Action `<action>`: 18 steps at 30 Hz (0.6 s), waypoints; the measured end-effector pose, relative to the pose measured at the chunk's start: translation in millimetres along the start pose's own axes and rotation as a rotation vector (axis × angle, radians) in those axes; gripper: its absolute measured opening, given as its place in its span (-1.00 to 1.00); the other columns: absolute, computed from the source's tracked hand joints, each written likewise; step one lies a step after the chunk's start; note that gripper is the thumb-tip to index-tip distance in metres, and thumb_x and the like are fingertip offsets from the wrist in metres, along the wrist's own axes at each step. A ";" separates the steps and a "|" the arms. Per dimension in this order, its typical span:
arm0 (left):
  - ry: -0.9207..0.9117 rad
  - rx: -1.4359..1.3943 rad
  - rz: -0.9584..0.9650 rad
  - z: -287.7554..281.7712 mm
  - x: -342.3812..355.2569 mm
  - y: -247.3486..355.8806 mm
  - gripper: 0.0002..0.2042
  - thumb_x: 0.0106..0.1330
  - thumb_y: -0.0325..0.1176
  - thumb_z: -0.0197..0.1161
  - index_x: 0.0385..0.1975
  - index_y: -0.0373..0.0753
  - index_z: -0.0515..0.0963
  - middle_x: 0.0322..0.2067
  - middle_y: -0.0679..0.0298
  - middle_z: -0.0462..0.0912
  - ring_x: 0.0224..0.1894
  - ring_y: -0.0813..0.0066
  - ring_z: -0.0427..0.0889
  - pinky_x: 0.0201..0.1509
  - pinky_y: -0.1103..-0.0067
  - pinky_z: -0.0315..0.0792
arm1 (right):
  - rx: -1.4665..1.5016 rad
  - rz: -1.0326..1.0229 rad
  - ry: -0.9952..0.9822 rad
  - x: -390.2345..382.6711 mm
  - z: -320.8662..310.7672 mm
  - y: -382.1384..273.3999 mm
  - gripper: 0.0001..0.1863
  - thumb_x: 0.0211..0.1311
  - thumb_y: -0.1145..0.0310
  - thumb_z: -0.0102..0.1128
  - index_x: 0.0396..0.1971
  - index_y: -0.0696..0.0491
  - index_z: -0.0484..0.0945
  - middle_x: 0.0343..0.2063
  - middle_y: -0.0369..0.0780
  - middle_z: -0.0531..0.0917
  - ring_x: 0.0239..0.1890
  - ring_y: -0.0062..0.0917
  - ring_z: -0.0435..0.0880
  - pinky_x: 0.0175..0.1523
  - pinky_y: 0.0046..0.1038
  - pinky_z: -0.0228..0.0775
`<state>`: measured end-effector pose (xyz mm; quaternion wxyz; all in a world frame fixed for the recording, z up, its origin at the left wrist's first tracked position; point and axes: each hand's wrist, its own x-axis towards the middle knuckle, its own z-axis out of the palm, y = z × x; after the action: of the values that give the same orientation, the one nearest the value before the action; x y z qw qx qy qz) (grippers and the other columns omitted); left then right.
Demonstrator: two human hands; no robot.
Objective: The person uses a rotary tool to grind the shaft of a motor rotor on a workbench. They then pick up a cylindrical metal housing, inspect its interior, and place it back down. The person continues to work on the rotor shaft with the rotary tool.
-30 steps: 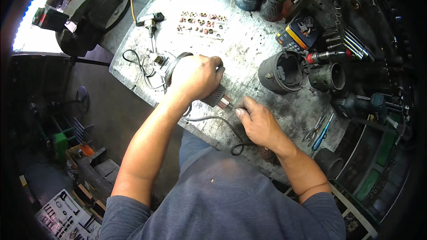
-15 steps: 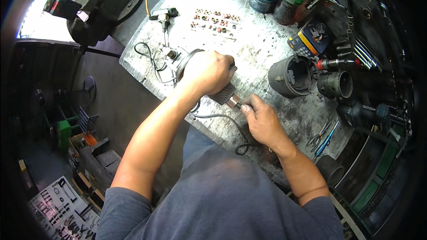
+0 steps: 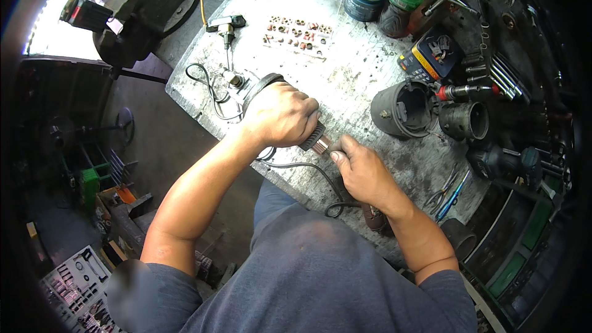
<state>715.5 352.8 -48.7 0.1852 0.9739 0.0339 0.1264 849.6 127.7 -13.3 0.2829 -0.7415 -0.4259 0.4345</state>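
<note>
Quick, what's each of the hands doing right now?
Left hand: closed, holding the dark ridged part.
Right hand: thumb and fingers closed beside its copper-coloured end, seemingly pinching the tip, which they hide.

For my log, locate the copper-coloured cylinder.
In the head view, just right of centre, the copper-coloured cylinder sits between the left hand and right hand, adjoining the dark ridged part.

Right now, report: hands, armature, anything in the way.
Left hand gripping ribbed armature. Right hand at its copper end. Black cord on bench, near right hand.
</note>
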 end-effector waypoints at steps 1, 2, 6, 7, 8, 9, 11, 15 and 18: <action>-0.047 -0.003 -0.038 0.2 0.8 0.0 -0.73 0.46 -0.21 0.33 -0.48 -0.22 0.66 -0.55 0.10 0.75 -0.45 -0.02 0.79 -0.19 0.15 0.65 | -0.014 -0.031 0.007 -0.7 0.4 0.0 -0.83 0.71 0.37 0.17 -0.08 0.18 0.49 -0.33 0.18 0.78 -0.17 0.22 0.83 -0.08 0.14 0.60; -0.068 -0.007 -0.067 -0.6 1.7 -0.3 -0.74 0.44 -0.23 0.33 -0.48 -0.22 0.66 -0.55 0.10 0.75 -0.45 -0.02 0.79 -0.19 0.15 0.65 | -0.014 -0.042 0.019 -1.2 1.2 0.0 -0.83 0.70 0.37 0.17 -0.07 0.17 0.50 -0.35 0.18 0.77 -0.18 0.23 0.83 -0.10 0.13 0.60; -0.108 0.020 -0.102 -3.4 5.6 2.5 -0.74 0.40 -0.23 0.33 -0.51 -0.22 0.66 -0.55 0.07 0.75 -0.44 -0.04 0.80 -0.18 0.15 0.66 | 0.014 -0.082 0.077 0.1 9.8 -1.4 -0.85 0.70 0.38 0.18 -0.05 0.16 0.49 -0.41 0.16 0.76 -0.25 0.22 0.82 -0.15 0.12 0.60; -0.100 0.011 -0.106 -3.8 5.6 3.5 -0.75 0.39 -0.23 0.33 -0.51 -0.22 0.66 -0.54 0.07 0.76 -0.43 -0.04 0.80 -0.18 0.15 0.66 | 0.031 -0.091 0.074 0.5 13.8 -2.1 -0.85 0.70 0.38 0.18 -0.06 0.16 0.49 -0.42 0.15 0.75 -0.27 0.22 0.82 -0.16 0.12 0.60; -0.099 -0.003 -0.119 -3.9 6.2 2.9 -0.75 0.39 -0.23 0.34 -0.52 -0.21 0.66 -0.54 0.06 0.76 -0.43 -0.04 0.80 -0.17 0.15 0.66 | 0.097 -0.092 0.064 -1.1 12.0 -0.5 -0.86 0.70 0.41 0.19 -0.09 0.16 0.48 -0.42 0.13 0.75 -0.28 0.20 0.82 -0.16 0.12 0.60; -0.093 0.005 -0.114 -3.8 5.7 3.7 -0.75 0.38 -0.23 0.34 -0.51 -0.21 0.66 -0.54 0.06 0.76 -0.43 -0.04 0.80 -0.17 0.15 0.66 | 0.059 -0.079 0.084 -3.4 12.6 0.1 -0.88 0.68 0.44 0.20 -0.09 0.17 0.51 -0.38 0.13 0.76 -0.27 0.18 0.82 -0.16 0.09 0.60; -0.109 0.012 -0.108 -4.3 7.2 1.2 -0.76 0.37 -0.23 0.34 -0.50 -0.21 0.67 -0.55 0.07 0.76 -0.44 -0.03 0.80 -0.16 0.15 0.66 | -0.016 -0.033 0.102 -6.0 10.6 1.5 -0.91 0.63 0.49 0.24 -0.07 0.20 0.56 -0.30 0.11 0.79 -0.25 0.15 0.82 -0.16 0.03 0.59; -0.110 0.022 -0.123 -1.8 5.2 2.1 -0.77 0.35 -0.24 0.34 -0.51 -0.21 0.67 -0.55 0.09 0.75 -0.42 -0.01 0.80 -0.13 0.17 0.66 | -0.014 -0.079 0.101 -8.2 15.4 2.4 -0.92 0.62 0.50 0.26 -0.07 0.18 0.57 -0.29 0.12 0.78 -0.19 0.17 0.82 -0.14 0.04 0.60; -0.081 0.023 -0.114 -0.1 4.5 0.3 -0.77 0.35 -0.24 0.34 -0.51 -0.21 0.66 -0.55 0.10 0.75 -0.41 0.00 0.80 -0.11 0.19 0.65 | -0.073 -0.258 0.174 -6.2 18.3 4.3 -0.87 0.59 0.54 0.27 -0.11 0.19 0.46 -0.32 0.16 0.73 -0.28 0.17 0.80 -0.23 0.08 0.61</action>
<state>719.9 353.1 -47.5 0.1822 0.9768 0.0834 0.0758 833.4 121.1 -22.6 0.3450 -0.7251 -0.5071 0.3130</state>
